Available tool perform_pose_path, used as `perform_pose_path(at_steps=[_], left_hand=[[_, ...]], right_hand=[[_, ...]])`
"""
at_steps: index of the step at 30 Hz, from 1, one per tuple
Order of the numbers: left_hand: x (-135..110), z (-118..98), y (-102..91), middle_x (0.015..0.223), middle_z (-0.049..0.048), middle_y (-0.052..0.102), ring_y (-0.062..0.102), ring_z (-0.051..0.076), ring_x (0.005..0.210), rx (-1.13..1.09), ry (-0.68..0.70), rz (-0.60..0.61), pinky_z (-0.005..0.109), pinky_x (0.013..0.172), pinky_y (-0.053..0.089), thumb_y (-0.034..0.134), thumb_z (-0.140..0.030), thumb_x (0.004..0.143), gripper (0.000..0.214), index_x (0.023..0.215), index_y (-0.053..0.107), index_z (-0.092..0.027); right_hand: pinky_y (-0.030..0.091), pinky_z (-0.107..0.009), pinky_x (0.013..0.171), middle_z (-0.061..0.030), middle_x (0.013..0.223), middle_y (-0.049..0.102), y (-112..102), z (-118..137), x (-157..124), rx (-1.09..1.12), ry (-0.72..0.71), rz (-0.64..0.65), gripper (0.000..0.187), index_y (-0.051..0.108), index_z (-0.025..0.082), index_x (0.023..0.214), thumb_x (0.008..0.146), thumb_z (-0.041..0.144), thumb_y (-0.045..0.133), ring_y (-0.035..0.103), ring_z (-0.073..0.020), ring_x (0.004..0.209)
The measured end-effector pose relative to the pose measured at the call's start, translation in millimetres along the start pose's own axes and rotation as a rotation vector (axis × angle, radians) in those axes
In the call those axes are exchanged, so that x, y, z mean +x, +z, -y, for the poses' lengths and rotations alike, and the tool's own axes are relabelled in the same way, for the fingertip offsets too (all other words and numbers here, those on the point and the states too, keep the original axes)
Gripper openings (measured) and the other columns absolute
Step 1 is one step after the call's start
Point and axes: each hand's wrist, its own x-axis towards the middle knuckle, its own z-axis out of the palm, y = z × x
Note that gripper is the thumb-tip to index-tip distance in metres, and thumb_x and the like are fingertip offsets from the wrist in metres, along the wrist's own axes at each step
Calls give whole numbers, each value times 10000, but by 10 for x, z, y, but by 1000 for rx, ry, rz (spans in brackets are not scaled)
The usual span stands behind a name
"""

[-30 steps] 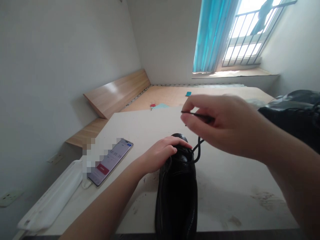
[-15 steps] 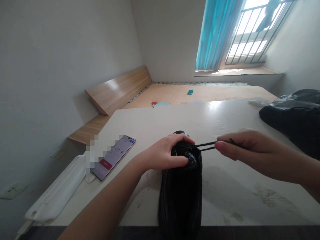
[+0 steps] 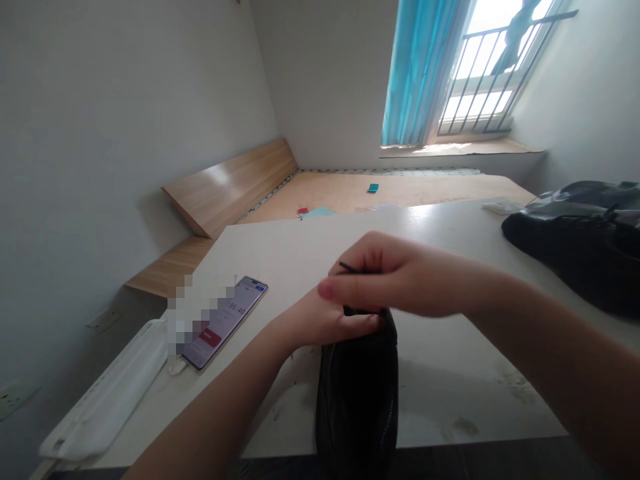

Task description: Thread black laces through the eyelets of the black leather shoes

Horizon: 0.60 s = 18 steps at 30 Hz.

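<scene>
A black leather shoe [image 3: 357, 393] stands near the table's front edge, its opening toward me. My left hand [image 3: 320, 323] is closed over the lacing area from the left, the thumb lying across the shoe's tongue. Above it, my right hand [image 3: 390, 275] is closed on a black shoelace [image 3: 349, 267], a short end of which sticks out past the fingers. The right hand crosses over the left and hides its fingers, the toe and most of the lacing.
A phone [image 3: 227, 323] with a timer lies on the white table [image 3: 295, 253], left of the shoe. Beside it is a long white strip-like object [image 3: 107, 400]. More black shoes [image 3: 575, 247], partly under clear plastic, stand at the right. A wooden bed board [image 3: 425, 190] lies beyond the table.
My right hand has swung left with the lace, from the shoe's right side to above my left hand. The left hand has stayed on the shoe. The view has shifted slightly.
</scene>
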Motion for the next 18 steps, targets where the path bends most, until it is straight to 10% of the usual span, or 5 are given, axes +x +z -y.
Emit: perform_pose_path(at_steps=[7, 12, 18], left_hand=[[25, 58, -36, 1152, 81, 636, 570, 239, 1111, -260, -80, 70, 417, 1005, 411, 556, -348, 855, 323, 1144, 525, -207], [58, 84, -28, 1329, 68, 503, 587, 180, 1147, -552, -130, -81, 399, 1039, 374, 479, -212, 866, 272, 1106, 361, -256], [57, 80, 1, 1208, 61, 589, 548, 204, 1155, -329, -42, -65, 367, 1031, 367, 495, -268, 892, 233, 1119, 516, -220]], right_hand=[[211, -194, 392, 80, 450, 192, -343, -618, 280, 881, -21, -432, 500, 352, 185, 507, 871, 402, 618, 172, -65, 426], [281, -194, 420, 58, 439, 256, -404, -754, 255, 1011, 20, -467, 510, 408, 177, 495, 948, 390, 504, 236, -78, 426], [364, -191, 465, 37, 545, 478, -360, -763, 267, 999, -1, -430, 450, 499, 172, 560, 931, 425, 531, 425, -72, 475]])
